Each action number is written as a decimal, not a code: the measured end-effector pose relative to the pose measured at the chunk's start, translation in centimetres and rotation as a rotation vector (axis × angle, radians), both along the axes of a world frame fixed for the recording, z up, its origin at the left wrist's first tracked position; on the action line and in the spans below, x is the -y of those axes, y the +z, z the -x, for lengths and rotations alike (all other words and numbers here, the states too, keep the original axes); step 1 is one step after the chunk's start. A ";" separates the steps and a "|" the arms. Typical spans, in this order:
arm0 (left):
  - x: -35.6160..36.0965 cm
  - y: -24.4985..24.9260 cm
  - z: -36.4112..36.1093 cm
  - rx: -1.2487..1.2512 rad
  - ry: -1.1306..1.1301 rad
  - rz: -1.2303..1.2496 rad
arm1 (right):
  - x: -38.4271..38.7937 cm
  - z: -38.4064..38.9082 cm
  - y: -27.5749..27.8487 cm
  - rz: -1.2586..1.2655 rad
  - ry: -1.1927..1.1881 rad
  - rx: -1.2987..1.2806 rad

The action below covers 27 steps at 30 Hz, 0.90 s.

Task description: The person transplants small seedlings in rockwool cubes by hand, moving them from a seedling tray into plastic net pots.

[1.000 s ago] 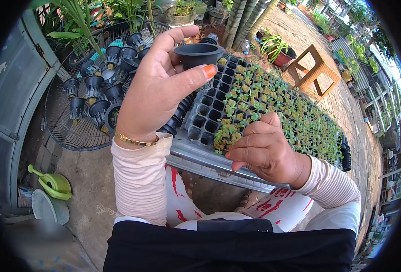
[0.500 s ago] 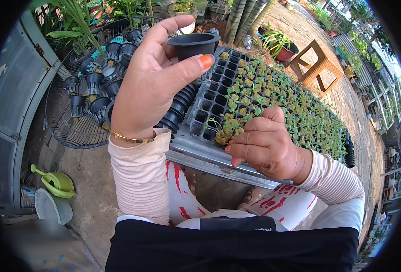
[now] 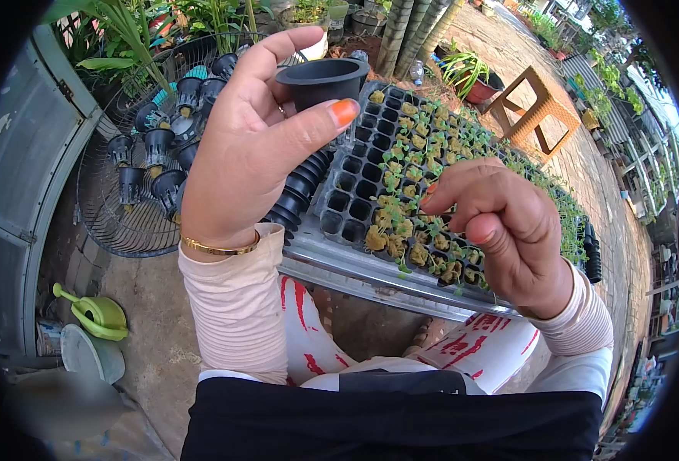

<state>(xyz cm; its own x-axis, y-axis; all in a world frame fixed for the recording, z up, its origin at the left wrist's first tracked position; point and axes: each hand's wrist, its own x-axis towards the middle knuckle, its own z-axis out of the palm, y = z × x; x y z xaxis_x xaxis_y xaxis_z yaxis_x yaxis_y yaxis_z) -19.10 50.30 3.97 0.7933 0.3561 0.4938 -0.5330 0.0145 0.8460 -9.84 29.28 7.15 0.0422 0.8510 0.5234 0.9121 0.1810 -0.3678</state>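
Note:
My left hand (image 3: 236, 157) is raised over the left end of the tray, its thumb and fingers shut around a small black plastic pot (image 3: 326, 83) held upright by its side. My right hand (image 3: 516, 227) hovers above the front of the black seedling tray (image 3: 341, 201), its fingers bent and the thumb apart from the index finger. Nothing shows between those fingers. Small green seedlings (image 3: 435, 146) in brownish plugs fill much of the tray, while several cells at its left end are vacant.
Stacked black pots (image 3: 297, 192) lie left of the tray. A wire basket (image 3: 101, 219) holds several black net pots (image 3: 159, 144). On the floor are a green watering can (image 3: 103, 311) and a bucket (image 3: 97, 353). A brown stool (image 3: 535, 111) stands behind.
My right hand has lifted from the tray's front left corner and moved right, its fingers loosening from a closed grip. My left hand has shifted slightly left and keeps the pot.

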 end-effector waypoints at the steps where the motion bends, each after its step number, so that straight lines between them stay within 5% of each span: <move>1: 0.0 0.1 0.0 0.013 0.003 0.003 | 0.1 0.4 0.3 0.004 -0.040 -0.110; 6: 0.2 0.5 0.3 0.046 0.029 -0.008 | -1.0 2.4 0.7 0.193 -0.083 -0.061; 10: 0.3 0.6 0.6 0.069 0.018 0.008 | -2.0 3.4 0.1 0.400 -0.104 0.447; 14: 0.1 0.4 0.7 0.088 0.000 0.001 | -3.8 3.2 -0.3 0.564 -0.090 0.620; 27: 0.4 0.3 1.6 0.087 -0.006 0.012 | -4.6 2.7 0.5 0.606 -0.089 0.593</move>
